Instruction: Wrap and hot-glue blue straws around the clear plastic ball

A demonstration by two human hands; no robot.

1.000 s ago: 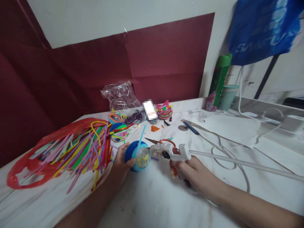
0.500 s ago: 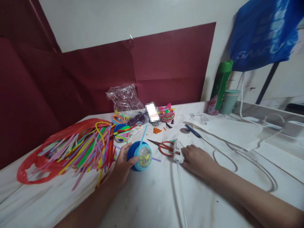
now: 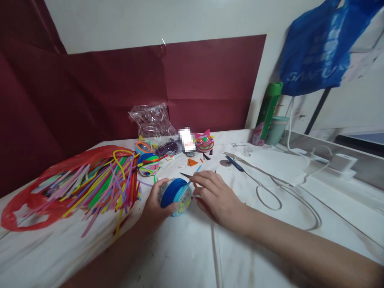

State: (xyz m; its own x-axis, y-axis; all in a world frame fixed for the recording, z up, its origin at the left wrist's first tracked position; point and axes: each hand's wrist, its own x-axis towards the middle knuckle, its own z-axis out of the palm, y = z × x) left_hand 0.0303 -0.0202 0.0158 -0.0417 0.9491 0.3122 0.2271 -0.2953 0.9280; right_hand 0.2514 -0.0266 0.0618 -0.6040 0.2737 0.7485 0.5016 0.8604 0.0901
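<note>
Wrapped in dark and light blue strips, a clear round ball (image 3: 174,193) is gripped in my left hand (image 3: 159,204), thumb in front and fingers behind. My right hand (image 3: 211,196) is at the ball's right side, its fingers bent together on a light blue pipe cleaner (image 3: 188,185) that sticks up from the ball. Behind my right fingers the dark tip of the scissors (image 3: 186,175) shows; their handles are mostly hidden. The white glue gun is hidden behind my right hand, and its pale cord (image 3: 215,252) runs toward the front edge.
Many coloured pipe cleaners (image 3: 102,184) lie on a red plastic bag (image 3: 18,218) at the left. Decorated balls (image 3: 148,166) and a pink one (image 3: 205,142) stand behind. A blue-handled tool (image 3: 234,163), looped cords, a green can (image 3: 268,108) and a cup (image 3: 277,130) are at the right.
My right hand has left the glue gun and moved left to the pipe cleaner at the ball. The ball has turned, showing more dark blue. The camera view has shifted slightly.
</note>
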